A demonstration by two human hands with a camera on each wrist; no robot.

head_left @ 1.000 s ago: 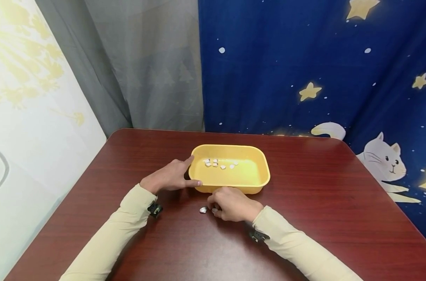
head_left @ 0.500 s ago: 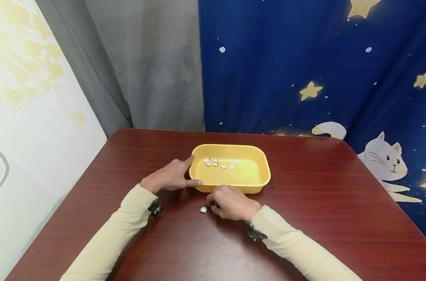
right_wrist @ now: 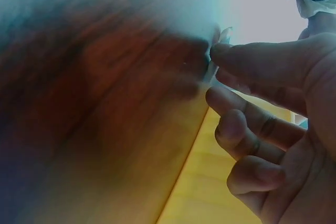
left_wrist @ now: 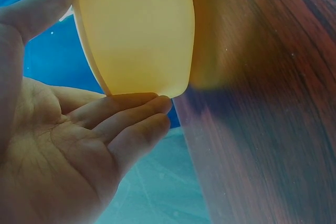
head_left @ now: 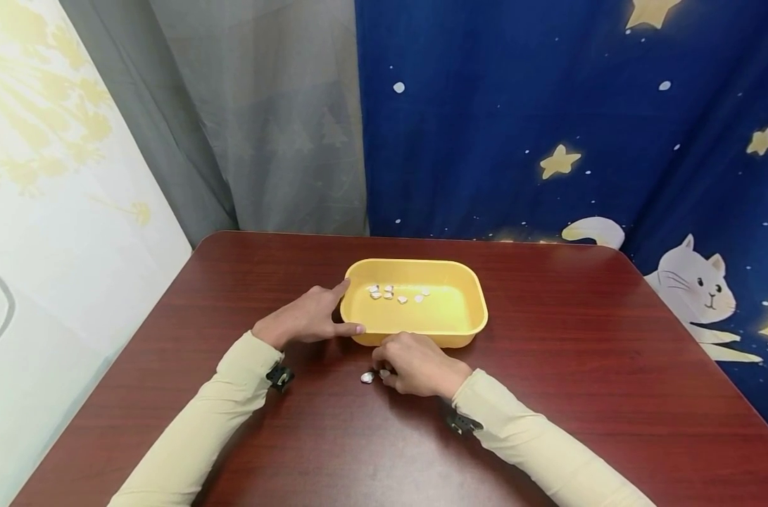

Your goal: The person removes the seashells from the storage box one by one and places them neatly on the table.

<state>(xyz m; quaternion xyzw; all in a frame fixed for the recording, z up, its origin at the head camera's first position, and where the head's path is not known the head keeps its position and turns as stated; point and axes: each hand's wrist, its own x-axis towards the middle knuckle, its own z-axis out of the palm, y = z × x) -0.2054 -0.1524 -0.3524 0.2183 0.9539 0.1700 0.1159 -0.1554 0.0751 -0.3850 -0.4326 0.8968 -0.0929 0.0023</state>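
My left hand (head_left: pixel 307 317) rests against the left end of a yellow plastic basin (head_left: pixel 422 339), its thumb on the front rim and its straight fingers along the end wall. In the left wrist view these fingers (left_wrist: pixel 131 119) lie against the basin's side. In front of the basin my right hand (head_left: pixel 415 364) is low at the table, pinching a small whitish, shell-like piece (head_left: pixel 384 374) between thumb and fingertips, mostly hidden by them. Just left of it lies a similar shiny piece (head_left: pixel 367 377). Several more pieces (head_left: pixel 388 295) lie in the basin's left and middle part.
The dark red wooden table (head_left: pixel 586 338) has rounded far corners. Behind it hang a grey curtain (head_left: pixel 282 127) and a blue curtain (head_left: pixel 472 141) with stars and a cat. A white patterned wall or sheet (head_left: pixel 54 232) runs along the left.
The right hand has shifted very slightly left and up, and the whitish piece at its fingertips shows more. The left hand, the basin and the loose pieces stay where they are.
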